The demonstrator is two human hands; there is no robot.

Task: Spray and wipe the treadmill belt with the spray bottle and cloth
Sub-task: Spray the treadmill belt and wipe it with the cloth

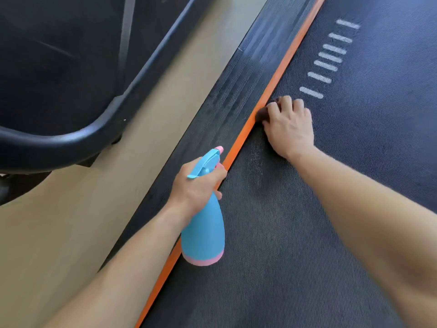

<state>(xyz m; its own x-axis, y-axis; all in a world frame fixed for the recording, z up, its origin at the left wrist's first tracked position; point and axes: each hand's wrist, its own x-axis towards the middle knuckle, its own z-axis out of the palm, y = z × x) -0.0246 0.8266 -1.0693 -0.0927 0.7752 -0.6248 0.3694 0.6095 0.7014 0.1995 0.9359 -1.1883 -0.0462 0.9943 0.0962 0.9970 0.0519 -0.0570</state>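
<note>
**Cloth down at the belt's edge, bottle up in my left**

My right hand (288,126) is on the treadmill belt (295,256), fingers curled over a dark cloth (261,114) and pressing it flat. Only a small corner of the cloth peeks out from under my knuckles. It sits hard against the orange strip (272,88) along the belt's left edge.

Just behind that hand, a patch of fine speckled droplets (256,157) shows on the belt weave. Ahead of it runs a row of white dashes (319,77).

My left hand (196,185) is wrapped around the neck of the blue spray bottle (203,233), held off the belt above the orange strip. The pink nozzle points forward and the pink base faces back toward me. The bottle wall is opaque, so I cannot tell how much liquid is inside.

My hands are well apart, each gripping its own thing.

Left of the strip lies the ribbed black side rail (236,91), then tan floor (71,233). The curved black frame (71,136) of another machine sits at the far left.
</note>
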